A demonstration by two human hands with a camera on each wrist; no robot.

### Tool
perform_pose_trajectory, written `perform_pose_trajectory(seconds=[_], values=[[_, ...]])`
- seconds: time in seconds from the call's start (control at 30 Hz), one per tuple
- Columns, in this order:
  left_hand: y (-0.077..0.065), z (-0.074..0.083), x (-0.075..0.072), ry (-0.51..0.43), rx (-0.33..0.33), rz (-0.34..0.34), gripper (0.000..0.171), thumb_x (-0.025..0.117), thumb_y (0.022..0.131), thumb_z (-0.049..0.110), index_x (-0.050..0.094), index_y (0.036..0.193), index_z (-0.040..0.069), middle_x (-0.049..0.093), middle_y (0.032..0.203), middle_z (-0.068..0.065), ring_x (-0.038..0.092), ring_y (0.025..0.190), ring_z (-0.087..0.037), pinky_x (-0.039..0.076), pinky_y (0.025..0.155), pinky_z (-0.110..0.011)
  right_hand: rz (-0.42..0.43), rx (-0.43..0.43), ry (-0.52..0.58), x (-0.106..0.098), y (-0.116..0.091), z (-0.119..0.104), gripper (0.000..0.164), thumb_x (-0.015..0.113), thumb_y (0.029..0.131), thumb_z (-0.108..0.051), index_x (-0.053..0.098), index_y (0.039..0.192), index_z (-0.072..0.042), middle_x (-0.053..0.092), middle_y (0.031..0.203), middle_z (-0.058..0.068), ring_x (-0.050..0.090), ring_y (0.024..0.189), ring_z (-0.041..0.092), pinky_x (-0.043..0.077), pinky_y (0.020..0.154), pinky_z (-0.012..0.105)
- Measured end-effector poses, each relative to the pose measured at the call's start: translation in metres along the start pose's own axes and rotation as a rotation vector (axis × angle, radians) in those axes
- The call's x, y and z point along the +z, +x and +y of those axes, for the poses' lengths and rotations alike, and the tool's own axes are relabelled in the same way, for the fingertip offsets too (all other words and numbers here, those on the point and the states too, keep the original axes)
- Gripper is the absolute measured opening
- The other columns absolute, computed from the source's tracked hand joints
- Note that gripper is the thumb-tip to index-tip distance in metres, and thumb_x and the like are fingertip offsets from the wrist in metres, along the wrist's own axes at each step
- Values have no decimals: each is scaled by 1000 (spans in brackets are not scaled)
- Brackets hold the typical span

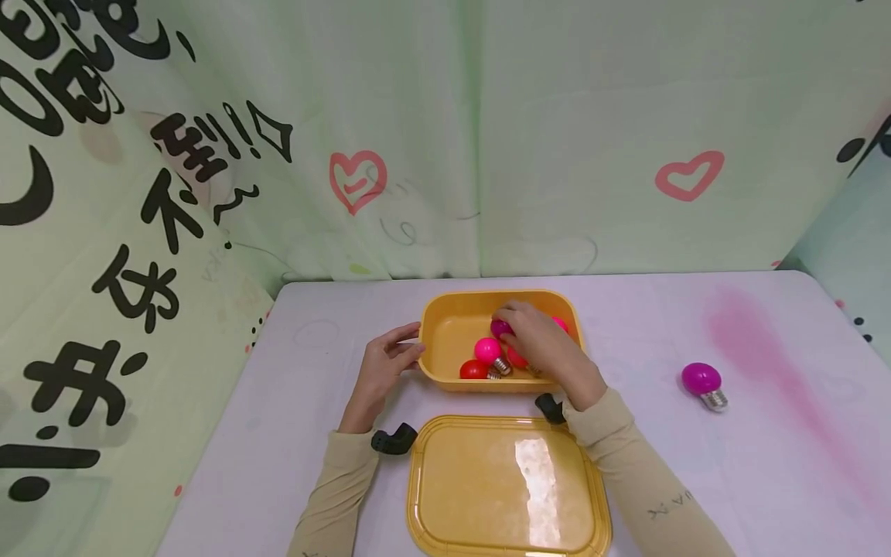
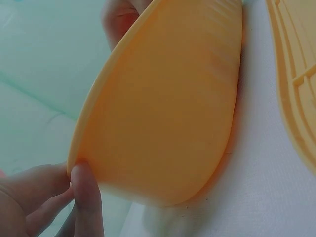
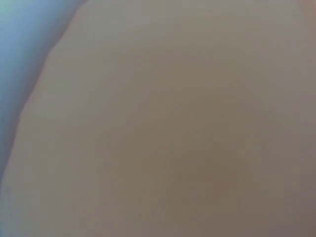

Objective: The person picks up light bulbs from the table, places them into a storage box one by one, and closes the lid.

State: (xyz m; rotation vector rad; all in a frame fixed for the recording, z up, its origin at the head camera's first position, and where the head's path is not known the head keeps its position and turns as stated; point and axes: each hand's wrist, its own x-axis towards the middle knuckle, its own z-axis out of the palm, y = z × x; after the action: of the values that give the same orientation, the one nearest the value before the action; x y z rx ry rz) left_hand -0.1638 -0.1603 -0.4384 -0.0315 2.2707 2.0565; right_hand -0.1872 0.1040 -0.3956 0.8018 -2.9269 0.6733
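Lid [image 1: 508, 483] nearest, at 6 o'clock. Right hand [image 1: 539, 340] inside box [image 1: 445, 329], fingers curled on magenta bulb [image 1: 500, 327] at its 10 o'clock; left hand [image 1: 383, 367] fingertips touch box's 9 o'clock rim.

Left open tabletop [image 1: 766, 464] around lone bulb [image 1: 701, 379]; crowded box [image 1: 445, 325] with bulbs; blocked near side with lid [image 1: 480, 495].

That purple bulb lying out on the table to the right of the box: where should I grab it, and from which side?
Grip the purple bulb round its globe, from straight above. It lies on its side on the table with the metal screw base pointing toward the near right, and the globe is probably the widest, easiest part. Nothing stands close beside it.
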Motion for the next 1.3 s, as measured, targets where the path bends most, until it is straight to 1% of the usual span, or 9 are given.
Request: perform_pose_trajectory(seconds=[0.23, 0.37, 0.5, 0.63, 0.77, 0.83, 0.97, 1.1, 1.3], values=[[-1, 1, -1, -5, 7, 2, 42, 70, 92, 5, 62, 133, 3, 61, 129, -20, 65, 95, -15, 59, 71, -21, 29, -14, 19, -6, -8, -1, 29, 75, 87, -4, 68, 114, 3, 64, 116, 16, 60, 108, 31, 56, 94, 43], [-1, 1, -2, -11, 7, -3, 42, 70, 92, 5, 61, 133, 4, 61, 130, -19, 65, 95, -14, 59, 71, -22, 49, -20, 18, -13, -15, -1, 31, 73, 88, -2, 66, 118, 5, 62, 119, 18, 58, 113, 33, 54, 96, 46], [-1, 1, -1, -8, 3, 0, 42, 70, 92, 5, 62, 133, 5, 61, 129, -18, 65, 96, -15, 59, 71, -22, 66, -16, 9, -21, -22, -1, 35, 73, 88, -3, 65, 121, 6, 61, 122, 21, 57, 116, 36, 52, 98, 49], [-1, 1, -1, 1, 2, 4, 42, 70, 92, 5, 62, 133, 4, 61, 129, -18, 65, 95, -15, 59, 72, -22, 75, 13, -9, -29, -29, -1, 36, 73, 88, -4, 64, 122, 5, 60, 125, 21, 56, 118, 37, 52, 97, 51], [-1, 1, -1, -2, 3, 4, 42, 70, 92, 5, 62, 133, 4, 61, 128, -19, 65, 94, -14, 59, 71, -22, 68, 58, -17, -35, -34, 1, 38, 73, 88, -4, 63, 124, 5, 58, 128, 21, 54, 121, 38, 51, 99, 52], [-1, 2, -1, -4, 2, 4, 42, 70, 92, 5, 62, 133, 3, 61, 128, -19, 65, 94, -14, 59, 71, -21, 66, 65, -20, -38, -37, 3, 40, 73, 87, -3, 63, 125, 5, 57, 130, 22, 53, 123, 39, 50, 100, 52], [-1, 2, 0, -2, -1, 5, 41, 70, 92, 5, 62, 132, 4, 61, 128, -18, 64, 94, -14, 59, 71, -21, 72, 62, -23, -42, -45, 9, 41, 74, 87, -3, 63, 125, 5, 57, 130, 22, 52, 122, 38, 50, 100, 53], [-2, 2, 0, -1, -5, 4, 42, 70, 91, 5, 63, 132, 5, 61, 128, -18, 65, 94, -14, 59, 72, -22, 83, 60, -35, -47, -53, 15, 39, 74, 87, -4, 63, 123, 6, 58, 127, 22, 53, 119, 38, 50, 99, 53], [-2, 1, 0, 3, -6, 1, 42, 70, 91, 6, 62, 133, 4, 61, 129, -18, 65, 94, -14, 59, 73, -23, 78, 69, -46, -56, -63, 23, 38, 75, 86, -3, 64, 122, 6, 58, 125, 22, 54, 116, 40, 50, 98, 56]])
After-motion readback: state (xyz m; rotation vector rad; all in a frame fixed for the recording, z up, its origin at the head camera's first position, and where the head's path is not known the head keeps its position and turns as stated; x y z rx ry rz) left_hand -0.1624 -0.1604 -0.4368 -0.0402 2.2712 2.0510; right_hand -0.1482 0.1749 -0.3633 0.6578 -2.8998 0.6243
